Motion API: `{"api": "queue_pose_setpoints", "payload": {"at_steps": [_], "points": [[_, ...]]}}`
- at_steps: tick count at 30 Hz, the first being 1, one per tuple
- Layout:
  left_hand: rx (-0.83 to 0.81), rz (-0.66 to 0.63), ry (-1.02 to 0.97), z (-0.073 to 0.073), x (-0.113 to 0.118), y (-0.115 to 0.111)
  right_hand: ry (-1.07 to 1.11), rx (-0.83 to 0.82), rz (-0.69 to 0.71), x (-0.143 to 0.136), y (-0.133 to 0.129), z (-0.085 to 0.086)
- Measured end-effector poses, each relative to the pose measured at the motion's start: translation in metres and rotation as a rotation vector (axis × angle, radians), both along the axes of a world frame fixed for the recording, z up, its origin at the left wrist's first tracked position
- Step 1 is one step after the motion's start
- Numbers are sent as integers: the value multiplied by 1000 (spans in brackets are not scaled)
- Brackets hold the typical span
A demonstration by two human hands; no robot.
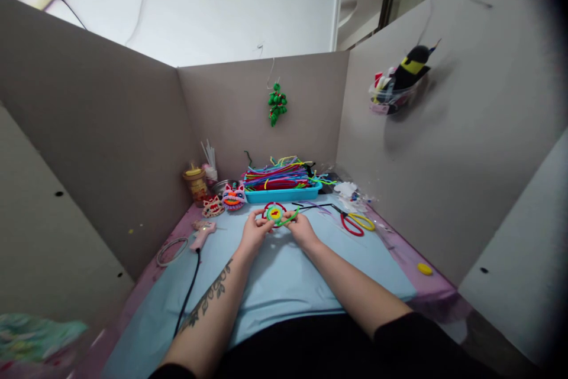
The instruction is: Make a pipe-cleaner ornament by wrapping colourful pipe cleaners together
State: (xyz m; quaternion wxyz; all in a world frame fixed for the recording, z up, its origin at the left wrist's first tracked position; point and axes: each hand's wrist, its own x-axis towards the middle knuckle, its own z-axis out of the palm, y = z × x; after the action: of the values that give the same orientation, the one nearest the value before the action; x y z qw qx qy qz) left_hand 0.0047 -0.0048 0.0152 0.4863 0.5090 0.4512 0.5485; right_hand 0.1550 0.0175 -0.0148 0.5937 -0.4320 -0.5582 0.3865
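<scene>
Between my hands, a little above the blue cloth, is a round pipe-cleaner piece [275, 214] with a red outer ring, green and yellow rings inside and a red centre. My left hand [255, 228] pinches its left edge. At its right side, the fingers of my right hand [302, 229] are closed on a green pipe cleaner [290, 217] that runs along the piece's lower right edge. Whether that green length is fixed to the piece is too small to tell.
A blue tray [284, 195] of colourful pipe cleaners stands behind my hands. Red-and-yellow-handled scissors [352, 226] lie to the right, a yellow disc [425, 269] farther right. On the left are a pink glue gun [203, 236] and its cord, plus two animal-faced pieces [233, 197]. Grey partitions enclose the table.
</scene>
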Motion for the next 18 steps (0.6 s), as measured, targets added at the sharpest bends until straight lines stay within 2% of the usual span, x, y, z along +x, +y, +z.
{"api": "queue_pose_setpoints", "payload": {"at_steps": [4,11,18], "points": [[-4,-7,-5,1,-1,-1,-23,22,-59,2,0,2],[-2,-18,-2,1,-1,-1,-76,5,-37,3,-4,7],[14,-24,-1,0,-1,0,-103,92,-73,2,-1,1]]}}
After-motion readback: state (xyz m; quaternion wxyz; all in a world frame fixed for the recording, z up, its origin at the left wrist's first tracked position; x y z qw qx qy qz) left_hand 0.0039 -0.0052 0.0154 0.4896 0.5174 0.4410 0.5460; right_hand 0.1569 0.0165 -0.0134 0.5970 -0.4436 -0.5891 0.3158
